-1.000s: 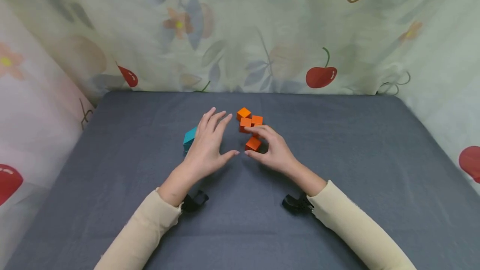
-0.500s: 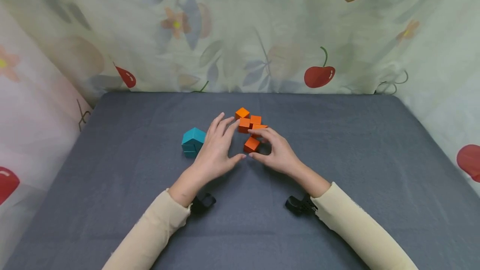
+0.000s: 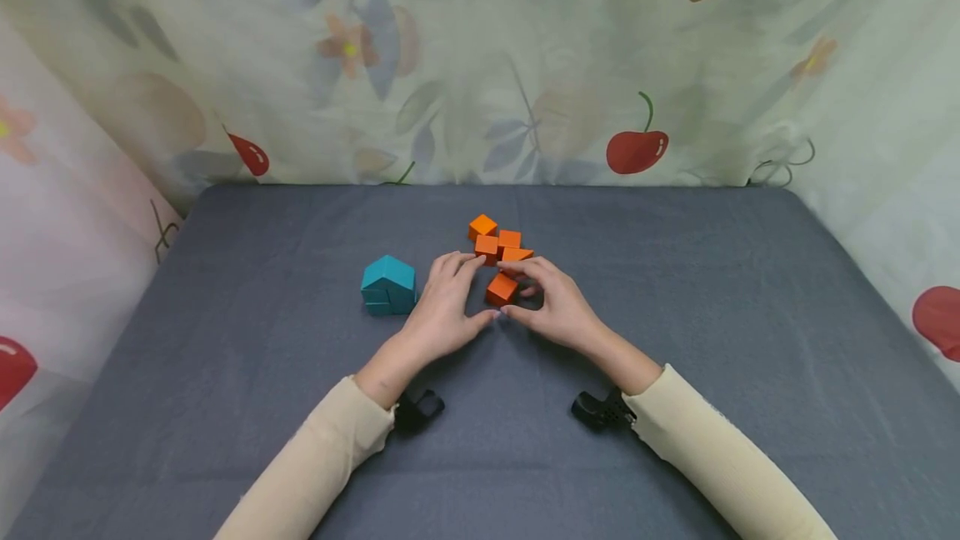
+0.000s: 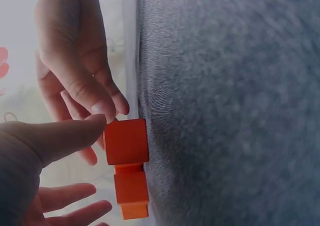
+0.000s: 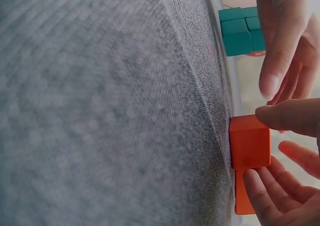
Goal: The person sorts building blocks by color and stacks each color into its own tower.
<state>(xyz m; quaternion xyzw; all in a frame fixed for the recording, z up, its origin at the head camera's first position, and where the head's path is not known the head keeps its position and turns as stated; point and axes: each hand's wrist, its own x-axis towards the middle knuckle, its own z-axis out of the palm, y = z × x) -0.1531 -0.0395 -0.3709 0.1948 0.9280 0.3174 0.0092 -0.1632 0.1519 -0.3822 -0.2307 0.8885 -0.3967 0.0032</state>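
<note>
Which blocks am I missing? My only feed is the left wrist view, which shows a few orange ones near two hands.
Observer: The head view shows a teal block stack, peaked like a house, on the person's left of the orange pieces.
Operator: Good. How many orange pieces are there in all? I can't count them from this angle.
Observer: At least five show in the head view: one nearest the person and four behind it.
Operator: Copy: teal on the left, five or more orange.
</note>
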